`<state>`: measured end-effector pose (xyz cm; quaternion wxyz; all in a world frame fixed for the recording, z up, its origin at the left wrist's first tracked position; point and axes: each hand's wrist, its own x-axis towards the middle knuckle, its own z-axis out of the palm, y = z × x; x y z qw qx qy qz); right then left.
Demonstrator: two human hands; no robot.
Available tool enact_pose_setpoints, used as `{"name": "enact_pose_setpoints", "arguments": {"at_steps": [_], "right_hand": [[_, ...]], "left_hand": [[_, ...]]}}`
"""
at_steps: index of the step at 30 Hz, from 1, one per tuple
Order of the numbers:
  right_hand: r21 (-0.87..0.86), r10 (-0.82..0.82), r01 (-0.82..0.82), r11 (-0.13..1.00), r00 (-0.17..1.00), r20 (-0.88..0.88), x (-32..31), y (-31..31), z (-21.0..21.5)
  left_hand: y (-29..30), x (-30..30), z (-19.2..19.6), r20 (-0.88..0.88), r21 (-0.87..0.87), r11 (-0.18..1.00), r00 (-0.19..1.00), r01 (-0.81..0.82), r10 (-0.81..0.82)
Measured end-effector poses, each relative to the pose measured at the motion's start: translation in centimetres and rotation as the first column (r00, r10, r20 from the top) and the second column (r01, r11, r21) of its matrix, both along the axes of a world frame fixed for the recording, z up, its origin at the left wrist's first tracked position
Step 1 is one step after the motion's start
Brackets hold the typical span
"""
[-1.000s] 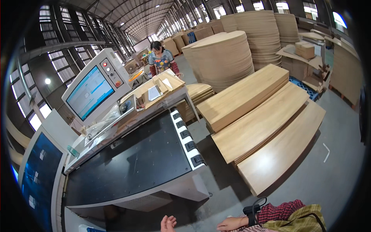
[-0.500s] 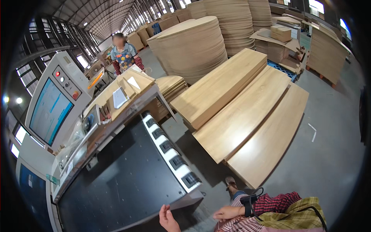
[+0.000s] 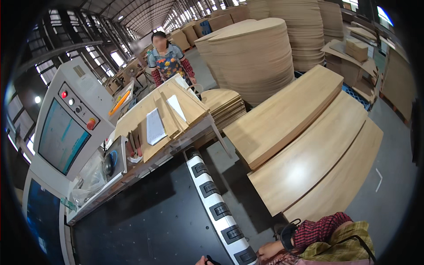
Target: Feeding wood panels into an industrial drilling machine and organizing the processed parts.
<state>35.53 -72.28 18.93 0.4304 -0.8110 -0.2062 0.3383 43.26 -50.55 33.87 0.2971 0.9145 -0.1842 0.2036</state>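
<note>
Only the fingertips of my left hand come in at the lower edge, over the dark machine table. A small black piece lies against them; whether they grip it I cannot tell. My right hand is low by my body, just right of the white rail with black rollers. Its fingers look curled in, and what they may hold is hidden. A black band circles that wrist, below a red-and-black checked sleeve. Stacked wood-grain boards lie ahead of the right hand.
On the left stands a control cabinet with a screen and a red knob. A wooden worktop carries papers, pliers and a mouse. Behind it a person in a floral apron faces this way. Tall stacks of curved board stand beyond.
The view has swung left and the scene has shifted right and down in it. My left hand has dropped mostly out of view; my right hand appears nearer the roller rail.
</note>
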Motion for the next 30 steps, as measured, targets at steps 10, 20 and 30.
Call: {"name": "enact_pose_setpoints", "arguments": {"at_steps": [10,20,30], "right_hand": [[0.027,-0.316,0.315,0.949,0.946,0.070,0.3,1.5,-6.4],[0.222,-0.307,0.321,0.921,0.947,-0.097,2.2,-2.1,0.3],[0.299,-0.278,0.325,0.897,0.942,-0.188,8.9,-8.6,0.8]], "left_hand": [[0.5,1.0,-0.8,-0.007,-0.038,0.994,0.995,0.103,-0.103],[-6.4,6.3,8.9,-0.172,0.222,0.927,0.948,0.302,-0.268],[-22.5,7.0,22.7,0.300,0.350,0.752,0.694,0.558,-0.654]]}}
